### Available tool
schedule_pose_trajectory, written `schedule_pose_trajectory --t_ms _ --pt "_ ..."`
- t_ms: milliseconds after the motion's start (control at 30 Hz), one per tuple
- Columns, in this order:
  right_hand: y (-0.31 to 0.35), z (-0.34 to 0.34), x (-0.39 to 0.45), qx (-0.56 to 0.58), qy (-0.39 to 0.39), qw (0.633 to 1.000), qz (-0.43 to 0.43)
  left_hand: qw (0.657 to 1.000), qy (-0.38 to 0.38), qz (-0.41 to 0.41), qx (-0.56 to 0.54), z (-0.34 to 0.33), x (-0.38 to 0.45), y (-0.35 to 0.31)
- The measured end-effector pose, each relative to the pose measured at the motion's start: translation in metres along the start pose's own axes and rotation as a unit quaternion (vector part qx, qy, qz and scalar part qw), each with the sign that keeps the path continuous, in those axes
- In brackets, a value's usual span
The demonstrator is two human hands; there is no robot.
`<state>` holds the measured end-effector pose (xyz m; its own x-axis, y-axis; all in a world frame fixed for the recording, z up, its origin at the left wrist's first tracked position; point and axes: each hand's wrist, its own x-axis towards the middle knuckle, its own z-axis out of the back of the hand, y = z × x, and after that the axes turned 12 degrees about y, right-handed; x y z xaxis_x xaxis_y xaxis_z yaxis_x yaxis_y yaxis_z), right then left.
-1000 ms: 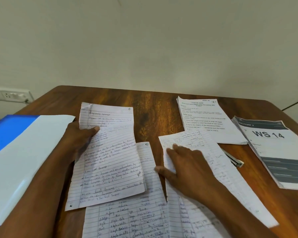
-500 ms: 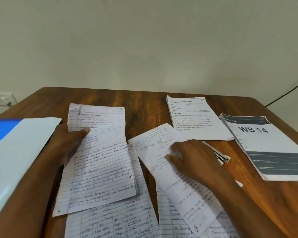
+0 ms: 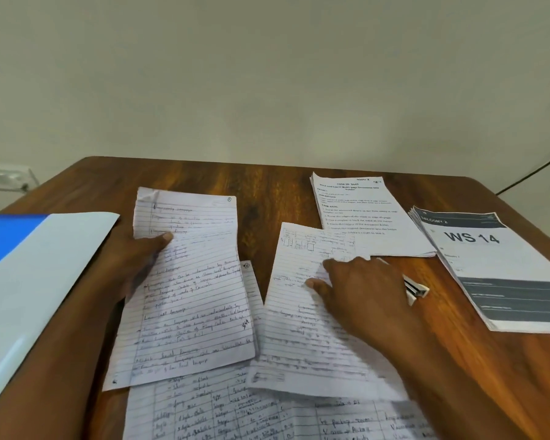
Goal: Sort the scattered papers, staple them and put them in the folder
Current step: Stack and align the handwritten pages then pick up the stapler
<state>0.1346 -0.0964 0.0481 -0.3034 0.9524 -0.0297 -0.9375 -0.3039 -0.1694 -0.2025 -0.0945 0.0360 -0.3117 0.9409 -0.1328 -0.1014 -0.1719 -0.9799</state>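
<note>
My left hand (image 3: 131, 268) pinches the left edge of a handwritten lined sheet (image 3: 191, 290), with the thumb on top. My right hand (image 3: 362, 296) rests with flat fingers on a second lined sheet (image 3: 302, 331) that carries small diagrams and lies upside down to me. More written sheets (image 3: 235, 414) lie under both, near the front edge. A blue and white folder (image 3: 35, 274) lies open at the left. A stapler (image 3: 417, 289) pokes out from behind my right hand.
A printed instruction stack (image 3: 362, 217) and a "WS 14" booklet (image 3: 496, 271) lie at the right of the wooden table (image 3: 267, 192). There is a wall socket (image 3: 4, 179) at the far left and a dark cable (image 3: 537, 169) at the far right.
My right hand has swung the diagram sheet round on the table, so it now lies upside down and closer to the left sheet. My left hand keeps its hold.
</note>
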Motion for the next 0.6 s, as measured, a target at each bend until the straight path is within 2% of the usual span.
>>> schedule_pose_trajectory --t_ms 33,100,200,300,367,600 --pt "-0.006 0.001 0.001 0.040 0.000 0.999 0.014 1.000 -0.004 0.003 0.002 0.001 0.000 0.000" --pt "-0.019 0.003 0.003 0.133 0.065 0.986 0.084 1.000 -0.010 0.011 0.004 0.002 0.000 0.000" --pt "-0.017 0.005 0.003 0.251 0.149 0.928 0.232 1.000 -0.007 0.015 0.021 0.001 -0.001 -0.002" --pt "0.005 -0.007 0.000 0.267 0.188 0.894 0.308 0.999 -0.019 0.013 0.039 0.003 -0.002 -0.004" --pt "0.019 -0.014 -0.001 0.224 0.200 0.903 0.307 0.999 -0.025 0.016 0.042 0.005 -0.003 -0.005" --pt "0.049 -0.010 -0.006 0.077 0.105 0.975 0.178 0.998 -0.037 0.022 0.044 0.005 -0.003 -0.005"
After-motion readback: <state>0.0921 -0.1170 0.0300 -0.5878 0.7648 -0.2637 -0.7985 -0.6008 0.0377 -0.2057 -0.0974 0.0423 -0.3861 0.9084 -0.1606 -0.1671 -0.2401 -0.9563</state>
